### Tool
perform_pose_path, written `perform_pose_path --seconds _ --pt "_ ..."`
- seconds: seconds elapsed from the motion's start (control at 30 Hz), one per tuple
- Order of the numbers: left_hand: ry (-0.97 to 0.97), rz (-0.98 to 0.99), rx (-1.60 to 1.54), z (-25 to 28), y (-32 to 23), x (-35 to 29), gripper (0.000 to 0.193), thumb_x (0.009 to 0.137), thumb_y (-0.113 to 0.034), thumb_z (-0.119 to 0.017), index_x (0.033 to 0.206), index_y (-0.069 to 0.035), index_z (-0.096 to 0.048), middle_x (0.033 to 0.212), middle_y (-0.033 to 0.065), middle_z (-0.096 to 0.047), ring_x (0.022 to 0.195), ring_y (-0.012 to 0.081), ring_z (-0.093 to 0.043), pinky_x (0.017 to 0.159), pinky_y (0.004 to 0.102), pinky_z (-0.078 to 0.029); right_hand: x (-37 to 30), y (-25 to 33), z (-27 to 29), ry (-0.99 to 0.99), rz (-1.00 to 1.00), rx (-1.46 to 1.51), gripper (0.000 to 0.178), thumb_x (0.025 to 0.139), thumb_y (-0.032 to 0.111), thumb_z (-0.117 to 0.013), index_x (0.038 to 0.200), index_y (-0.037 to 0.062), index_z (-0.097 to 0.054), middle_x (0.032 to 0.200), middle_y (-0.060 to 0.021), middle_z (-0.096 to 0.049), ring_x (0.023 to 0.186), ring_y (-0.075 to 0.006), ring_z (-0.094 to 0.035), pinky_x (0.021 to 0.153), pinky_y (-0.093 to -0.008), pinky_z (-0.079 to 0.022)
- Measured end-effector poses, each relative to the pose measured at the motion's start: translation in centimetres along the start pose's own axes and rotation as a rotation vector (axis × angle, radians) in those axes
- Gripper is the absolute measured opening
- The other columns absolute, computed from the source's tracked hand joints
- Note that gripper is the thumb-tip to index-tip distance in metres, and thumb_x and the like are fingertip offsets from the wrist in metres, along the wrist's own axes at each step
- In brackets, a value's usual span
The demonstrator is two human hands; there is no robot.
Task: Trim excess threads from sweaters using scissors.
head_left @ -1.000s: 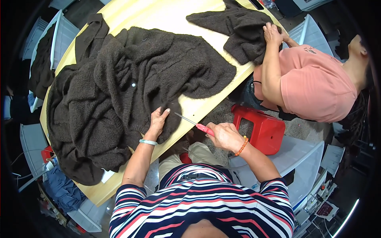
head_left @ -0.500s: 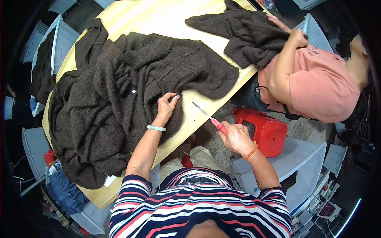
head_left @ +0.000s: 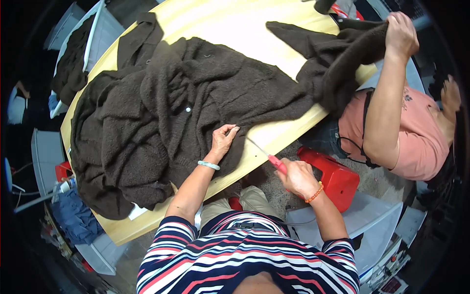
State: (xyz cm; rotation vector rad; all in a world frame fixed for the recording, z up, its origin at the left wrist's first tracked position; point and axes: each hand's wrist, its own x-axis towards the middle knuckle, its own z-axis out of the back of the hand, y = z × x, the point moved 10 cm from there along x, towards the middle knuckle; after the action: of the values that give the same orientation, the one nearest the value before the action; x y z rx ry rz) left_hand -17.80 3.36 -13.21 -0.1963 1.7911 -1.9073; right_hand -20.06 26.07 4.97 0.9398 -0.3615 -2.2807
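A dark brown knit garment (head_left: 161, 108) lies in folds over the left and middle of the pale wooden table (head_left: 235, 24). A round white spot shows on it. My left hand (head_left: 224, 140), with a pale bracelet at the wrist, is closed in a pinch on the garment's near edge. In my right hand (head_left: 299, 179) is a slim tool with a pinkish-red handle (head_left: 277, 164) and a thin metal shaft. The shaft points up and left, and its tip is close to the garment's edge, beside my left fingers; I cannot tell whether they touch.
To the right, a co-worker in a pink shirt (head_left: 421, 132) lifts another dark knit piece (head_left: 338, 68) with a raised hand. A red plastic stool (head_left: 338, 181) and a grey bin (head_left: 362, 215) stand at my right. Blue cloth (head_left: 81, 215) lies at the lower left.
The tool's tip has come nearer the garment's edge and my left fingers. The co-worker has raised the other dark piece to the right. The whole view has shifted slightly.
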Motion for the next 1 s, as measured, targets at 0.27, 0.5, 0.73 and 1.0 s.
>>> perform_pose_path --seconds 0.27,0.5,0.73,1.0 --pt "-0.046 0.044 -0.298 0.7 0.6 -1.3 0.018 0.091 -0.006 -0.065 0.108 0.000 -0.069 0.099 -0.0011 -0.068 0.090 0.0048 -0.059 0.081 0.0196 -0.047 -1.3 -0.4 0.8 -0.040 -0.013 -0.013 0.024 0.085 0.028 -0.065 0.097 0.0076 -0.062 0.076 -0.0212 -0.065 0.076 -0.0411 -0.065 0.071 -0.0505 -0.051" --pt "-0.069 -0.003 -0.189 1.4 0.7 -1.3 0.015 0.090 -0.009 -0.067 0.102 -0.001 -0.072 0.095 0.0006 -0.071 0.087 0.0056 -0.061 0.080 0.0216 -0.048 -1.3 1.8 0.4 0.003 0.064 -0.094 0.024 0.085 0.026 -0.064 0.091 0.0039 -0.061 0.074 -0.0216 -0.066 0.076 -0.0404 -0.066 0.069 -0.0496 -0.052" --pt "-0.136 -0.050 -0.186 2.5 -0.2 -3.0 0.018 0.089 -0.012 -0.066 0.103 -0.002 -0.070 0.084 0.0012 -0.071 0.075 0.0070 -0.062 0.069 0.0240 -0.050 -1.4 4.0 0.9 -0.018 0.115 -0.139 0.024 0.084 0.027 -0.066 0.092 0.0050 -0.062 0.077 -0.0208 -0.067 0.078 -0.0396 -0.066 0.072 -0.0495 -0.051" --pt "-0.014 -0.467 0.660 1.0 -9.1 -12.1 0.058 0.070 -0.018 -0.077 0.123 -0.007 -0.055 0.120 0.0117 -0.052 0.115 0.0296 -0.048 0.094 0.0418 -0.037 -1.4 2.1 -1.1 -0.023 0.103 -0.205 0.021 0.079 0.023 -0.069 0.091 0.0076 -0.061 0.077 -0.0211 -0.066 0.077 -0.0412 -0.065 0.071 -0.0501 -0.052"
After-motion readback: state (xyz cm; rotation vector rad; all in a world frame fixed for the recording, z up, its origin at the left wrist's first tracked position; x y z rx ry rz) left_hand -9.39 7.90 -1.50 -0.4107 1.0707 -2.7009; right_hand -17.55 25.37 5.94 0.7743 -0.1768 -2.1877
